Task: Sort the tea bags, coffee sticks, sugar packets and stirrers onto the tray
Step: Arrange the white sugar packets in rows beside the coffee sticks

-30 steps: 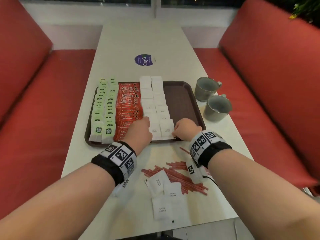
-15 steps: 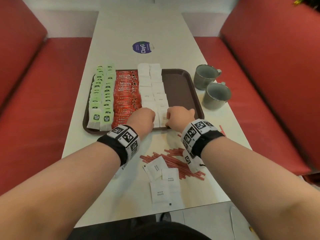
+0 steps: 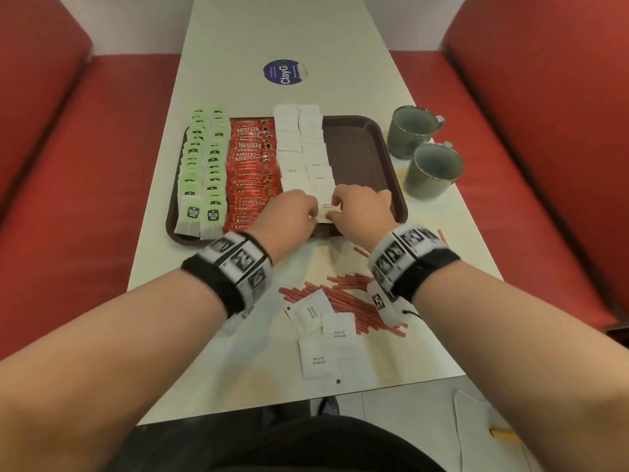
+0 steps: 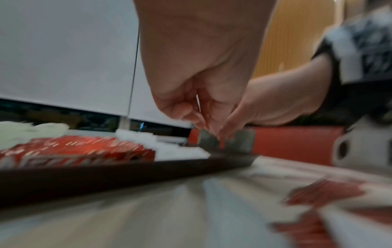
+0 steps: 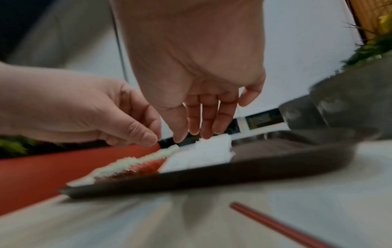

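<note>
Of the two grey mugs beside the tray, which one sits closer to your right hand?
The nearer mug, the one closer to the table's front edge. It stands just beyond the tray's right rim by the right hand; the other mug sits farther back.

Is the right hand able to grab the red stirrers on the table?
Probably yes. The red stirrers lie bare on the table just under the right hand's wrist; only a few sugar packets overlap them.

One brown plastic tray point(image 3: 371, 144) lay beyond the fingertips, and two grey-green glazed mugs point(image 3: 411, 135) stood right of them. Four loose white paper sugar packets point(image 3: 319, 360) lay nearer than the fingers. The thin red stirrers point(image 3: 343, 299) there overlapped too much to count; likewise the rows on the tray.
</note>
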Available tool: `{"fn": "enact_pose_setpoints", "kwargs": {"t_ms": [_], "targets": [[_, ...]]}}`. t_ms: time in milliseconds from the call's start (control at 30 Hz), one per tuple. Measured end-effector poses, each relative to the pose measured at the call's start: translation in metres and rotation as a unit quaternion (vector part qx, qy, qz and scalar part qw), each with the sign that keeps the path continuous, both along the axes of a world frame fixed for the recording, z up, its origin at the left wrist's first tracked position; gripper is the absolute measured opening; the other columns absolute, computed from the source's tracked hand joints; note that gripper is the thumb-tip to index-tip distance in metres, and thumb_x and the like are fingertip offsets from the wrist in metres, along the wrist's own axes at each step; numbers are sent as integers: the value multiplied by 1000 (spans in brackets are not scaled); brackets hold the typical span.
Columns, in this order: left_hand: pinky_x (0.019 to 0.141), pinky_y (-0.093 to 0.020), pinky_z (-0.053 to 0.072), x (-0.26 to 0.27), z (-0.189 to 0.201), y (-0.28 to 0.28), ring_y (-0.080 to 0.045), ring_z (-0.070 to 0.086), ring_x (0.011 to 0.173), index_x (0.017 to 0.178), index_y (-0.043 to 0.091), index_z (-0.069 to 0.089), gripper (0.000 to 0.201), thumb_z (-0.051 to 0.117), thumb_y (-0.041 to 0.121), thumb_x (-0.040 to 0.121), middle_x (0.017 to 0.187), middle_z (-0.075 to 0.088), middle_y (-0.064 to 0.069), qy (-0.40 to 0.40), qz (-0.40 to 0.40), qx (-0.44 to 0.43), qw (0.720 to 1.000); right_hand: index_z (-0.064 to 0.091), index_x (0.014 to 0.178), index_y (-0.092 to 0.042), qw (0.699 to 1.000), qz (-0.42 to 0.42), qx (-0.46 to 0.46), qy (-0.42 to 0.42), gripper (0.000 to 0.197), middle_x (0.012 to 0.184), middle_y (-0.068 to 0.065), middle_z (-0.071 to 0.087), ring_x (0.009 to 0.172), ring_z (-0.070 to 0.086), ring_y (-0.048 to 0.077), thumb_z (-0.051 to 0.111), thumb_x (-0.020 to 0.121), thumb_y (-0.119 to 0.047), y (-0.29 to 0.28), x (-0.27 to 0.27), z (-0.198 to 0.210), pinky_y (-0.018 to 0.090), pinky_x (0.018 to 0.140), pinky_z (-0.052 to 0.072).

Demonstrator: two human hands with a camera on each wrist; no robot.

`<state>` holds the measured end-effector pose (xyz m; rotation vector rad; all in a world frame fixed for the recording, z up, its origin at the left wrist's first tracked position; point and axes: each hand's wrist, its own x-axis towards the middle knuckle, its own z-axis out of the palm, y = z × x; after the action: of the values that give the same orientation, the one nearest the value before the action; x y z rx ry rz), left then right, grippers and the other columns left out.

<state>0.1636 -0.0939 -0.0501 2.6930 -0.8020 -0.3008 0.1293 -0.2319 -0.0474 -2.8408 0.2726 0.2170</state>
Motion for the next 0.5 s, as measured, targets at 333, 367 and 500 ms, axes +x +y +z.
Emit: {"fn": "enact_pose_setpoints", "kwargs": {"t_ms": [333, 367, 500], "targets": [[98, -22, 34, -121, -12, 60, -9, 38, 119, 133, 26, 47, 69, 68, 57, 75, 128, 45, 10, 175, -119, 78, 974, 49, 129, -31, 978, 163, -21, 125, 58, 127, -9, 48, 122, 37, 18, 59, 79, -60, 7, -141, 0, 37, 96, 27], [98, -22, 34, -122, -16, 58, -10, 37, 119, 134, 26, 46, 71, 68, 57, 74, 129, 43, 10, 168, -114, 77, 976, 46, 133, -31, 978, 164, -31, 124, 63, 130, -9, 45, 125, 35, 18, 58, 79, -61, 9, -142, -5, 38, 97, 26], [96, -26, 37, -125, -25, 51, -13, 37, 117, 129, 24, 48, 64, 68, 52, 76, 126, 42, 7, 131, -116, 72, 982, 48, 130, -27, 978, 164, -68, 105, 63, 129, -7, 44, 123, 34, 21, 61, 77, -59, 17, -139, -17, 39, 96, 26]]}}
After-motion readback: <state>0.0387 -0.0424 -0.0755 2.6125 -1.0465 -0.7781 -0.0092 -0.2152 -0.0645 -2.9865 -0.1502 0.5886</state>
